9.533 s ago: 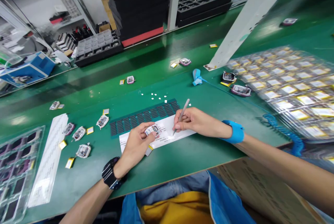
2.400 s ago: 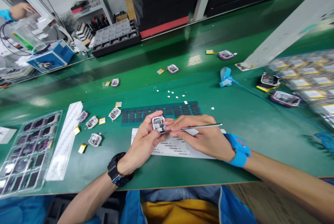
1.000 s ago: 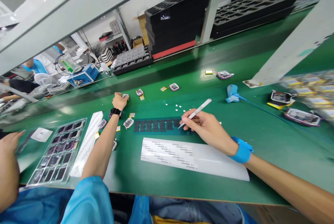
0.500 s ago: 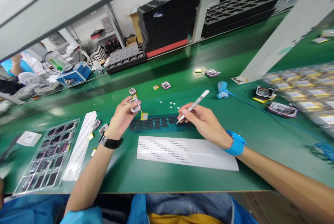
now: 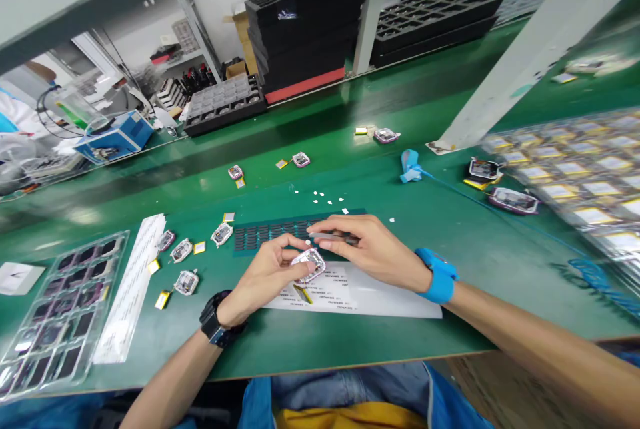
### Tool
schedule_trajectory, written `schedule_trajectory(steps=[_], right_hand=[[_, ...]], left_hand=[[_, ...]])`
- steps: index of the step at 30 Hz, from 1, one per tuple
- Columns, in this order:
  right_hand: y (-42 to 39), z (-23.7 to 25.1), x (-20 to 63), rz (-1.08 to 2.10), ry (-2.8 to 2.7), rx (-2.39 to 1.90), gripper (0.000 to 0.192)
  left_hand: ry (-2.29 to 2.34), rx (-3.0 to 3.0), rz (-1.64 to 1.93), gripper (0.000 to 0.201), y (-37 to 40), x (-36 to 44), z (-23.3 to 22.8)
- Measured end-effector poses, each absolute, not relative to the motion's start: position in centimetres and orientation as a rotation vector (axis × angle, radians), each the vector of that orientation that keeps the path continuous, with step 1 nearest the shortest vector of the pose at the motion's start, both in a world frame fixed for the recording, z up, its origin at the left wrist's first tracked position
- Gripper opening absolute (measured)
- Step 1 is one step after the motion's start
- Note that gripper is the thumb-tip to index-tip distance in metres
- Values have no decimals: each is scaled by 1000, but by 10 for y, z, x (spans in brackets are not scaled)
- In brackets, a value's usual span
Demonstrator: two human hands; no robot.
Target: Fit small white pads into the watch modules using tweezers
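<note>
My left hand (image 5: 267, 268) is closed on a small watch case (image 5: 311, 261) with its inner parts exposed. A yellow-edged battery (image 5: 303, 294) dangles below the case over the white printed sheet (image 5: 390, 290). My right hand (image 5: 373, 246) grips metal tweezers (image 5: 327, 236), their tip pointing left at the case's upper edge. A tiny white piece (image 5: 307, 242) shows by that tip; whether the tweezers pinch it I cannot tell. Behind both hands lies a sheet of black die-cut pieces (image 5: 257, 236), partly covered by my right hand. Several small white bits (image 5: 323, 197) lie beyond it.
Several watch cases with batteries (image 5: 181, 251) lie to the left, near a white strip (image 5: 131, 289) and a clear tray of dark screens (image 5: 65, 312). At right are a tray of batteries (image 5: 570, 168), a blue cord (image 5: 450, 189) and a slanted metal post (image 5: 525, 59).
My left hand has brought the watch case right and toward me, over the white sheet. The tweezers have swung from the black pieces to the case. The view has shifted slightly.
</note>
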State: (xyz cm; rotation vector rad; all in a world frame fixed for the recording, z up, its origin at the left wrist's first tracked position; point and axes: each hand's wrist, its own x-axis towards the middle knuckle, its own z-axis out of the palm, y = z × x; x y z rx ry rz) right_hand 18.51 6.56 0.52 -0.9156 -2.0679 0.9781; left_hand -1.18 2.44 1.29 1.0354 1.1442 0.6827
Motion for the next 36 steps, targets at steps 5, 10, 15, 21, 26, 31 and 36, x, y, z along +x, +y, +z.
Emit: schedule_trajectory(steps=[5,10,15,21,26,31,36], right_hand=[[63,3,183,961,-2136,-851,20],[58,3,182,941,-2146,-911,13],[58,4,180,1130,-2070,-1140,16],[66,3,180,1530,-1907,-1201,17],[67,8,179,1703,-1807,-1175,14],[66,9,178,1911,-1675,-1126,10],[67,8,178,1869,-1573,-1148,14]], left_hand=[[1250,1434,654,13,19,-9,9],[1593,1844,612,14,9,-2,10],[1714,2432,901,19,3,3,-4],[1608,2959,859,26,1,-3,-12],[1490,3085,782,35,-1,-6,-12],[1541,3055,826,31,0,-6,-13],[1574,3042,820,30,2,-6,-13]])
